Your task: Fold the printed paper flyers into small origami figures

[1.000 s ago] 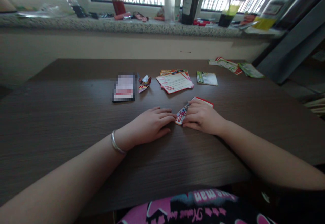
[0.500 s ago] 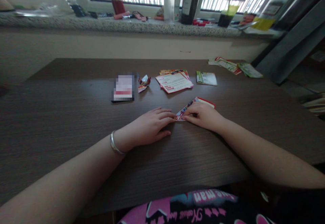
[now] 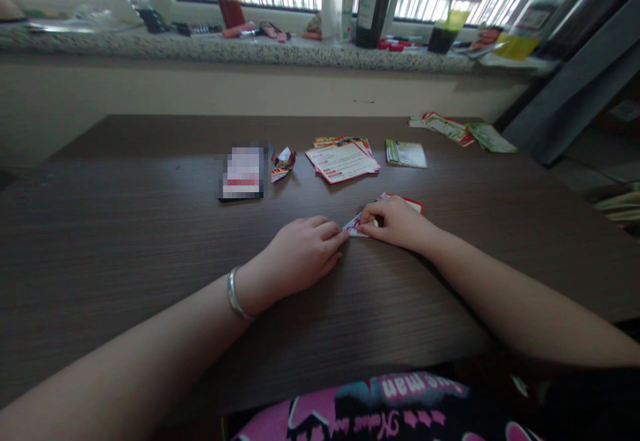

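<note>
A folded red and white printed paper (image 3: pixel 411 203) lies on the dark wooden table (image 3: pixel 150 227), mostly under my hands. My right hand (image 3: pixel 397 224) lies over it with thumb and fingers pinched on its left point. My left hand (image 3: pixel 305 254), with a silver bracelet on the wrist, has curled fingers whose tips press the same point from the left. A stack of similar printed sheets (image 3: pixel 343 159) lies further back. A small crumpled folded paper piece (image 3: pixel 283 163) sits beside a dark blurred card (image 3: pixel 243 173).
A green leaflet (image 3: pixel 406 153) and more leaflets (image 3: pixel 450 127) lie at the back right of the table. The stone windowsill (image 3: pixel 225 47) behind holds bottles, cups and small clutter. A grey slanted panel (image 3: pixel 580 87) leans at the right.
My left fingers have curled from flat into a loose fist against the paper's tip. My right hand has slid back along the paper and now pinches its left point.
</note>
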The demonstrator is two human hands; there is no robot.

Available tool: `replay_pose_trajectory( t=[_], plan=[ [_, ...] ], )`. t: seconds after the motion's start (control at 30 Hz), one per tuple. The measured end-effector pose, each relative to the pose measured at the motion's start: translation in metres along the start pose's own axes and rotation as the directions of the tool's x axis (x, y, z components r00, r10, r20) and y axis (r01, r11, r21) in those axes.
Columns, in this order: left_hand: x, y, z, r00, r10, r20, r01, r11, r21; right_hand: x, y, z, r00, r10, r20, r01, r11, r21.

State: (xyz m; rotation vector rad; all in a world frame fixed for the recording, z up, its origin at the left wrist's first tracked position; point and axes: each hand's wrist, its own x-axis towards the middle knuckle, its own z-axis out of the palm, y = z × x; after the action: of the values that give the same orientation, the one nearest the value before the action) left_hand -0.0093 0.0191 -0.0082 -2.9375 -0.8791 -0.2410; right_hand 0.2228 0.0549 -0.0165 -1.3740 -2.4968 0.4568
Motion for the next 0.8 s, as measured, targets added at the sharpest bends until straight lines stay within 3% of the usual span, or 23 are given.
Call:
replay_pose_trajectory(
  t=[0.2,0.8],
  plan=[
    [0.002,0.006,-0.002,0.999,-0.045,-0.012,0.046,0.999,0.026,0.002,-0.009,0.001,0.999,0.008,-0.037,-0.013,0.989,-0.145],
    [0.003,0.002,0.003,1.000,-0.016,0.001,0.016,0.997,0.077,0.001,-0.016,0.004,0.998,0.029,-0.062,-0.040,0.981,-0.190]
  ],
)
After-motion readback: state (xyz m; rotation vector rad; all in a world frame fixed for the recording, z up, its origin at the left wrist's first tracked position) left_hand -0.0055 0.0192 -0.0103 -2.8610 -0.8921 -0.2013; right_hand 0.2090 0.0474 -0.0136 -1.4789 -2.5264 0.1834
